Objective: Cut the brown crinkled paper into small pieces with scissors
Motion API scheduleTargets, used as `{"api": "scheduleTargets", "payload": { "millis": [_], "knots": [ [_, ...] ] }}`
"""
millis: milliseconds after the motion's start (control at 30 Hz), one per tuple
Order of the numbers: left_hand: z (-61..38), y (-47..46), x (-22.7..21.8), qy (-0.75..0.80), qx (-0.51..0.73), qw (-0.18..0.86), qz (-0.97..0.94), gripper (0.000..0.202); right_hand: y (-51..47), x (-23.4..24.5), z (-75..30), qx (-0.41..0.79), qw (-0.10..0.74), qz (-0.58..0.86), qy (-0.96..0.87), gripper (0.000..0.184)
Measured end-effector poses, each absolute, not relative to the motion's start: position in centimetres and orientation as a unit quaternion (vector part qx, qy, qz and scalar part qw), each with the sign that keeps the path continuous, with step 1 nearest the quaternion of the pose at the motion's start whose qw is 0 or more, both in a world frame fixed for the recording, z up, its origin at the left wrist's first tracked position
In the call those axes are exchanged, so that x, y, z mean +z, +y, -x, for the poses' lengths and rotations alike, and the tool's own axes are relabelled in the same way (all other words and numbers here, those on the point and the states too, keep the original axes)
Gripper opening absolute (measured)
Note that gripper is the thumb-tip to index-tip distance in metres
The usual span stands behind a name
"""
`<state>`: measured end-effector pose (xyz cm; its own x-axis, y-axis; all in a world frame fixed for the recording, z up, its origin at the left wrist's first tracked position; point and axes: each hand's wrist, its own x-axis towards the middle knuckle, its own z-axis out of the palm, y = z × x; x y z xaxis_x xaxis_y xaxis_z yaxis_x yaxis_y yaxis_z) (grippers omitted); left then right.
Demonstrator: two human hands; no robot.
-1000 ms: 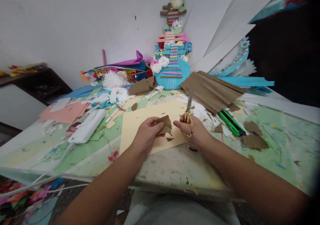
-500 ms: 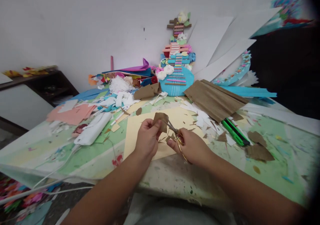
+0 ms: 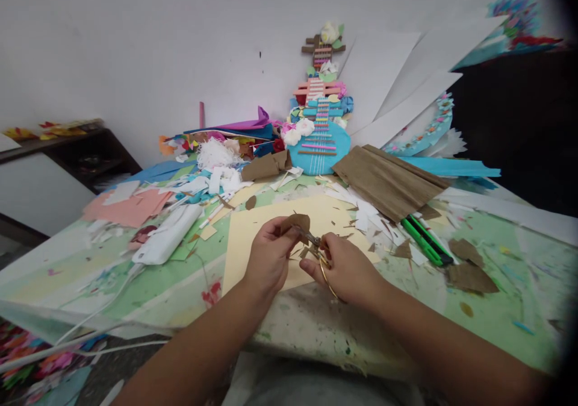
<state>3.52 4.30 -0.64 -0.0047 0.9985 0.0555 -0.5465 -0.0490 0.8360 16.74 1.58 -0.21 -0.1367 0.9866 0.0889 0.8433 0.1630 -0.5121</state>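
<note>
Between the thumb and fingers of my left hand [image 3: 267, 250] is pinched a small piece of brown paper [image 3: 298, 220]. My right hand [image 3: 347, 266] is closed on a pair of scissors [image 3: 323, 264] with gold handles. Their blades meet the lower part of the brown piece, close to my left fingertips. Below both hands lies a cream sheet of paper [image 3: 244, 228], with small brown offcuts scattered over it. The fingertips of my left hand are partly hidden behind the piece.
A green utility knife [image 3: 425, 241] lies on the right beside a large brown crepe paper sheet [image 3: 391, 180]. A blue lute-shaped paper craft [image 3: 320, 144] leans on the wall. On the left are a white power strip [image 3: 168, 234] and salmon paper [image 3: 129, 206]. White scraps litter the table.
The brown piece has turned and tilted in my left hand, its outer edge now curved. The scissors' blades have closed further against it. My right hand stays nearly in place.
</note>
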Motion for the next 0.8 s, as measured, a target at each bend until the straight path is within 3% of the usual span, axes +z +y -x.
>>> {"api": "scheduleTargets", "payload": {
  "millis": [333, 800],
  "knots": [
    [-3.98, 3.56, -0.62, 0.320, 0.601, 0.606, -0.410, 0.014, 1.63, -0.57, -16.70, 0.172, 0.224, 0.616, -0.735, 0.041],
    [-3.94, 3.45, -0.49, 0.376, 0.616, 0.596, -0.353, 0.021, 1.82, -0.19, -16.81, 0.116, 0.169, 0.644, -0.738, 0.047]
  ]
}}
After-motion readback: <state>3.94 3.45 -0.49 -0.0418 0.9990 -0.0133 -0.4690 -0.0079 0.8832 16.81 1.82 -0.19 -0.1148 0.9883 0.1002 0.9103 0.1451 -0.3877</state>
